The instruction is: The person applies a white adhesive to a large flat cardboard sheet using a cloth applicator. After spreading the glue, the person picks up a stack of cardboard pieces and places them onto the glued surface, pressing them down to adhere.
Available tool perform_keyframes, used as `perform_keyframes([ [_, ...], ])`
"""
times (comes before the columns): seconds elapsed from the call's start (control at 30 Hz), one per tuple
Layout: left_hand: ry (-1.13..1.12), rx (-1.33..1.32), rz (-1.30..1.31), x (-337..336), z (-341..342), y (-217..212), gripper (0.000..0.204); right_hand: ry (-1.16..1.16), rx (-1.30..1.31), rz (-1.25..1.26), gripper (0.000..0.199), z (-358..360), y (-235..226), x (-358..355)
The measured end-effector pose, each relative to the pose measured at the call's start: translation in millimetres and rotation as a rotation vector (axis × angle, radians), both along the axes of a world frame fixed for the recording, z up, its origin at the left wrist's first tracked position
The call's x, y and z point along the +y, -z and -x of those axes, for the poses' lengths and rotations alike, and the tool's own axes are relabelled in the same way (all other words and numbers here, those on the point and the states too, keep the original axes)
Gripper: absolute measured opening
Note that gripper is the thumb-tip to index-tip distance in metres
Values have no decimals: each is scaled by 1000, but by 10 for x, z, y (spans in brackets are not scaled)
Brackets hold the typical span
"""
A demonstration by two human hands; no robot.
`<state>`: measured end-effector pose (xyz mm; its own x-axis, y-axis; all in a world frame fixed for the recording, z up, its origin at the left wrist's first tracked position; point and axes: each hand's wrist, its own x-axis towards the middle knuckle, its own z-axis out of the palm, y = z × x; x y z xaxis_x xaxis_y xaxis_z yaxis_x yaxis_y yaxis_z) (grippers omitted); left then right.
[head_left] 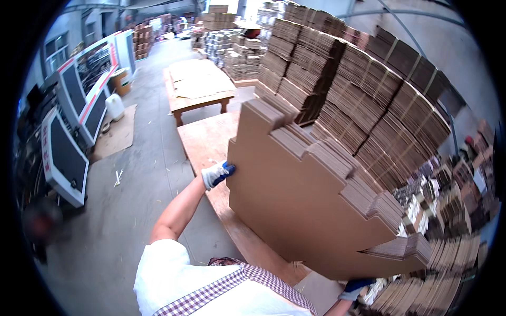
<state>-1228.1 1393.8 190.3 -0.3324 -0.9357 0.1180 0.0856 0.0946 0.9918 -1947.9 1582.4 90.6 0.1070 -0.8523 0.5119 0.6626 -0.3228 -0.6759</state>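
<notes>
A thick stack of brown die-cut cardboard sheets (pixel 300 205) stands on edge, tilted, over a wooden table (pixel 205 137). Its upper edge is stepped and notched, with many layers showing. My left hand (pixel 217 175), in a white and blue work glove, grips the stack's left edge, its fingers partly behind the cardboard. At the lower right my right hand (pixel 356 288), in a dark blue glove, is at the stack's bottom edge. The cardboard covers most of its fingers, so their hold is largely hidden.
Tall strapped piles of flat cardboard (pixel 363 95) rise behind the table on the right. Ahead stands a second wooden table (pixel 197 79) with sheets on it. White-framed machine panels (pixel 68 158), a white jug (pixel 114 107) and a yellow-brown bucket (pixel 120 81) line the left. Scraps (pixel 118 178) litter the floor.
</notes>
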Motion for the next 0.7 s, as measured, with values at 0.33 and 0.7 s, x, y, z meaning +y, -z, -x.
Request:
perform_keyframes([
  [0.33, -87, 96, 29, 17, -196, 216, 67, 301, 81, -281, 84, -199, -221, -268],
  [0.7, -197, 410, 108, 13, -50, 679, 75, 410, 109, -388, 82, -357, -276, -245],
])
